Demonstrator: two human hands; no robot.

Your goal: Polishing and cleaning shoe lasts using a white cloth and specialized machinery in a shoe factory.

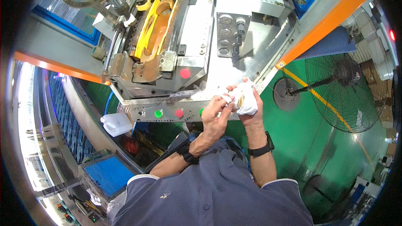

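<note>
A white cloth is bunched up between my two hands, just above the front edge of the machine. My right hand cups it from the right and below. The fingers of my left hand pinch a fold at the cloth's left side. A tan-brown patch shows in the middle of the folds; whether it is a stain or a small thing wrapped inside, I cannot tell. Beyond my hands, a yellow and orange curved piece sits in the machine's bed at the upper left.
Pressure gauges fill a panel on the machine. Coloured buttons line its front edge. A white plastic jug hangs at the left, above a blue-surfaced tray. A large fan stands at the right, beyond an orange frame bar.
</note>
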